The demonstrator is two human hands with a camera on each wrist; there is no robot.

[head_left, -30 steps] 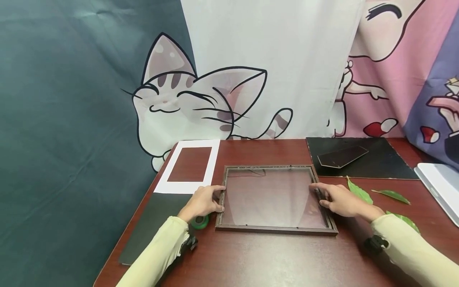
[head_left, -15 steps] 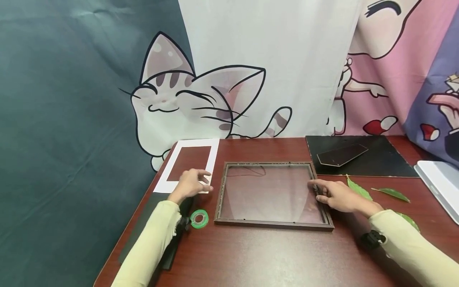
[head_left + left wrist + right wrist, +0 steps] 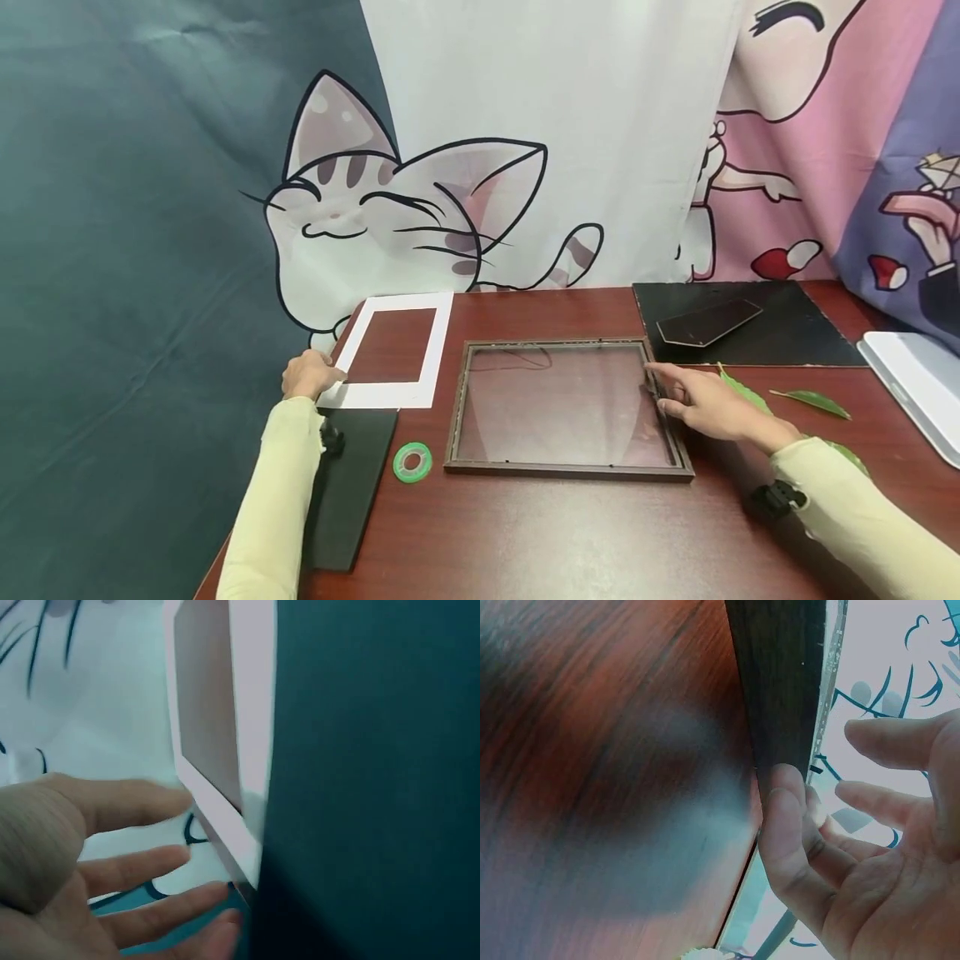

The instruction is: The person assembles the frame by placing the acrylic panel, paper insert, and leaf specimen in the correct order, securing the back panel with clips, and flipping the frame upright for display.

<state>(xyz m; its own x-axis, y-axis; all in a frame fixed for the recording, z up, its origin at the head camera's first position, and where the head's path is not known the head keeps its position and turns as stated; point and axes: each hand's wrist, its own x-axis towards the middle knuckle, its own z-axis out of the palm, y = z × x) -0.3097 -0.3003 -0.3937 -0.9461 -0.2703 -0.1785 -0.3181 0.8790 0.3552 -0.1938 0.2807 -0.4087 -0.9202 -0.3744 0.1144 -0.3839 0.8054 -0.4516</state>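
A brown rectangular frame (image 3: 570, 471) with a clear pane lies flat on the table. My right hand (image 3: 708, 404) touches its right side; in the right wrist view fingertips of that hand (image 3: 870, 847) rest against the frame's edge (image 3: 780, 690), the others spread. Over the left edge of a white rectangular border (image 3: 382, 394) is my left hand (image 3: 309, 375). In the left wrist view the left hand (image 3: 127, 877) has its fingers spread beside a corner of the white border (image 3: 255, 697); whether it touches is unclear. A dark board (image 3: 345, 500) lies just below the border.
A green tape roll (image 3: 400, 463) sits between the dark board and the frame. At the back right a black board (image 3: 795, 333) carries a dark angular piece (image 3: 708, 323). Green leaves (image 3: 813, 403) and a white flat object (image 3: 915, 392) are at the right. A printed curtain (image 3: 600, 125) hangs behind.
My left hand has let go of the frame's left side and moved left across to the white border's left edge. The right hand stays at the frame's right side. The whole head view has shifted slightly.
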